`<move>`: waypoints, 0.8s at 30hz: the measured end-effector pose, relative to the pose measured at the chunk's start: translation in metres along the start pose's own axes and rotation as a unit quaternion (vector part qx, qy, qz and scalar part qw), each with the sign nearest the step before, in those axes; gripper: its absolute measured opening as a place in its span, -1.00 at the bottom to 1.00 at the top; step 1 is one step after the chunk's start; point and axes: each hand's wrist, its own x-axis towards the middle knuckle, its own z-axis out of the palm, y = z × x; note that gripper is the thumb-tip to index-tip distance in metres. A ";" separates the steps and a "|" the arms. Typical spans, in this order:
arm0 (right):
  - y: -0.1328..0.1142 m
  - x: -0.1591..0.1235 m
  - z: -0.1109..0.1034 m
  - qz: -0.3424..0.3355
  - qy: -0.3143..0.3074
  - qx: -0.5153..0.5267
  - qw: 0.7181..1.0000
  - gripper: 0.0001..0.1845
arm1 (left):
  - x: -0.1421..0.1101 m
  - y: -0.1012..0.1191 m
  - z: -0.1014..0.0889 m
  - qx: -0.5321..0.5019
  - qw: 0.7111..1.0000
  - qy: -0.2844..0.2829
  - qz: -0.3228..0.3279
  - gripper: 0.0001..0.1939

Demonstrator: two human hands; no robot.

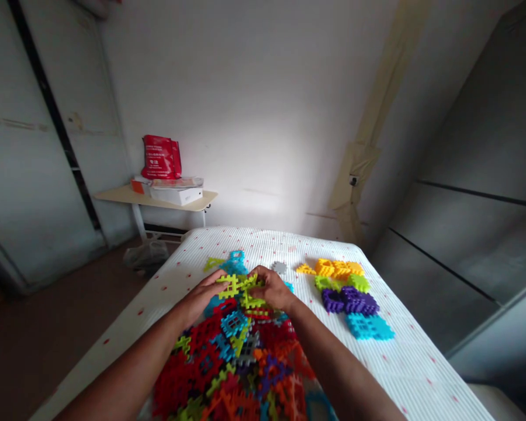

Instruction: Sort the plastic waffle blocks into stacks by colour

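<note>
My left hand [204, 294] and my right hand [274, 287] meet over a white bed [403, 362]. Both pinch lime-green waffle-block pieces [239, 288] held between them. Just below the hands lies a big mixed pile of interlocking blocks [241, 368] in red, orange, teal, purple and green. To the right, sorted groups rest on the sheet: yellow-orange blocks [338, 268], green blocks [342, 283], purple blocks [350, 300] and cyan blocks [369, 327]. Beyond the hands sit a teal piece [234, 262] and a grey piece [279, 268].
A small side table [114, 195] stands at the back left, bearing a red bag [160, 156] and white boxes [176, 193]. A plastic bag [144, 255] lies on the brown floor beside the bed. White walls close in behind and to the right.
</note>
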 end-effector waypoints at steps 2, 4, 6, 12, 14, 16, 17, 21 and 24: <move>0.000 -0.007 0.002 -0.005 0.002 0.010 1.000 -0.70 | -0.005 0.008 0.000 -0.015 1.000 -0.025 -0.005 -0.41; -0.003 -0.014 0.004 -0.016 0.009 0.019 1.000 -0.71 | -0.011 0.015 -0.001 -0.019 0.999 -0.038 -0.009 -0.43; -0.010 -0.024 0.006 -0.027 0.014 0.016 0.999 -0.73 | -0.018 0.021 -0.001 -0.017 0.999 -0.045 -0.011 -0.46; -0.042 -0.069 0.006 -0.054 -0.033 0.035 0.997 -0.75 | -0.060 0.046 0.006 -0.023 0.999 -0.032 -0.019 -0.54; -0.048 -0.084 0.003 -0.043 -0.059 0.056 0.996 -0.77 | -0.076 0.054 0.012 -0.028 0.999 -0.037 -0.006 -0.65; -0.052 -0.096 -0.001 -0.025 -0.074 0.057 0.995 -0.80 | -0.089 0.057 0.017 -0.028 0.999 -0.034 0.002 -0.72; -0.053 -0.100 -0.003 -0.021 -0.072 0.049 0.996 -0.82 | -0.094 0.057 0.020 -0.025 0.999 -0.027 0.000 -0.71; -0.059 -0.111 -0.003 -0.051 0.005 -0.024 0.998 -0.87 | -0.102 0.046 0.027 -0.016 0.999 0.029 -0.020 -0.60; -0.065 -0.118 0.008 -0.098 0.090 -0.162 0.978 -0.73 | -0.103 0.038 0.034 -0.005 0.998 0.056 -0.020 -0.52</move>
